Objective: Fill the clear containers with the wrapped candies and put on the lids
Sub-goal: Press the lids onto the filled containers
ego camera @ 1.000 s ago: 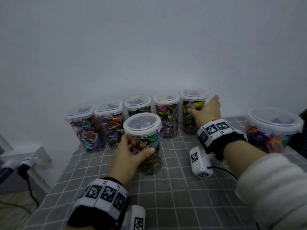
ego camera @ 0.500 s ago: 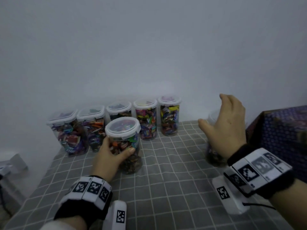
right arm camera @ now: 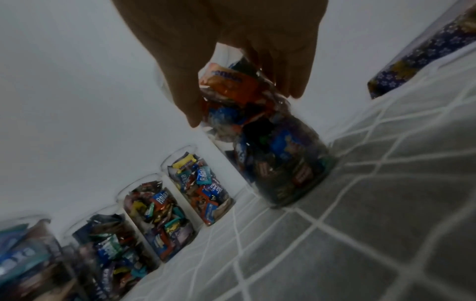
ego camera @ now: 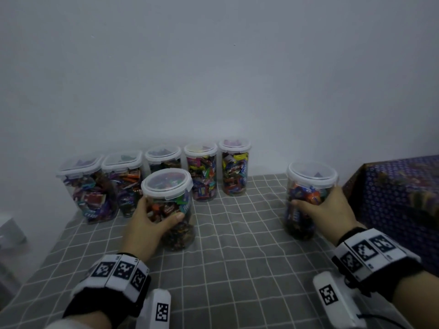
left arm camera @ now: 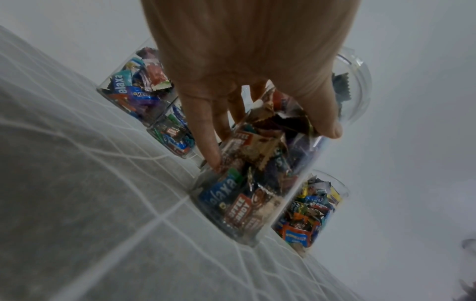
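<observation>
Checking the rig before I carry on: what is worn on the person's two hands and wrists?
Both hands are bare. Each wrist carries a black band faced with white panels of black square markers. A white camera block with one marker hangs under each; a thin black cable leaves the right one. A white sleeve edge shows lower left.

Bare cloth (ego camera: pixel 237 233) lies open between both held jars; jar row (ego camera: pixel 202 172) blocks behind.

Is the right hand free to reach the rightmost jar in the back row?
Probably not yet: the right hand grips a lidded jar. The checked cloth toward the rightmost back-row jar looks unobstructed.
</observation>
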Motion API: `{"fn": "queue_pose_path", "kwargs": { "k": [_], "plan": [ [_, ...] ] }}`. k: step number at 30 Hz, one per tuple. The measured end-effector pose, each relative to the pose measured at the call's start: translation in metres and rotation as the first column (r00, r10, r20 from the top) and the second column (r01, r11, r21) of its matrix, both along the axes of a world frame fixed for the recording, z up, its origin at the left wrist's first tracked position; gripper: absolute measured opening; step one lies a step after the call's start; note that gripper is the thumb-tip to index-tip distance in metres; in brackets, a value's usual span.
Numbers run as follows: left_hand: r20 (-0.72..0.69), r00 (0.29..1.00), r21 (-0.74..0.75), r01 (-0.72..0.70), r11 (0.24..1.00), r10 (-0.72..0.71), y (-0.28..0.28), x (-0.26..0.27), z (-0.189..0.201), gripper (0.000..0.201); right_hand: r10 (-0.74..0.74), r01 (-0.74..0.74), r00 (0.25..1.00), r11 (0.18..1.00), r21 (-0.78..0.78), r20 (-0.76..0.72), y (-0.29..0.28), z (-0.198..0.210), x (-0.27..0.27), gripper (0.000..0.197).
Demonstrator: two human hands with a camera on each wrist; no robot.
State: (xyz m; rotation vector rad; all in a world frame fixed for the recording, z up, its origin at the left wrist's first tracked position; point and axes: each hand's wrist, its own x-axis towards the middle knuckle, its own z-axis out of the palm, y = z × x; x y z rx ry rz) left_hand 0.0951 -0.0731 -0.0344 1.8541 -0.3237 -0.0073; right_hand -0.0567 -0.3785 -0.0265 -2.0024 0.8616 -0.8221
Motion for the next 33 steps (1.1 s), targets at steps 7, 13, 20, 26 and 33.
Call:
{"fn": "queue_pose_path", "kwargs": {
  "k": [7, 13, 20, 26, 33],
  "plan": [
    [-0.016, 1.0, -0.058, 0.022, 0.998, -0.023, 0.0, 0.002, 0.002, 0.082, -0.028, 0.027, 1.0, 0.999, -0.044, -0.011, -0.019, 0.015, 0.04, 0.087],
    [-0.004, 0.999, -0.065, 0.036, 0.997, -0.036, 0.0, 0.001, 0.006, 0.075, -0.054, 0.056, 0.997, 0.997, -0.046, 0.056, -0.021, 0.023, 0.096, 0.074],
    [-0.016, 0.999, -0.085, 0.037, 0.996, -0.038, 0.0, 0.001, 0.005, 0.078, -0.043, 0.043, 0.999, 0.998, -0.035, 0.003, -0.031, 0.017, 0.146, 0.077],
    [-0.023, 0.999, -0.092, 0.047, 0.995, -0.049, 0.002, 0.002, 0.005, 0.076, -0.075, 0.075, 0.997, 0.997, -0.01, -0.028, -0.04, 0.01, 0.16, 0.079],
    [-0.026, 0.998, -0.073, 0.047, 0.996, -0.049, 0.001, -0.001, 0.004, 0.069, 0.007, 0.001, 0.989, 0.998, 0.058, -0.148, -0.036, 0.018, 0.149, 0.076]
  ]
}}
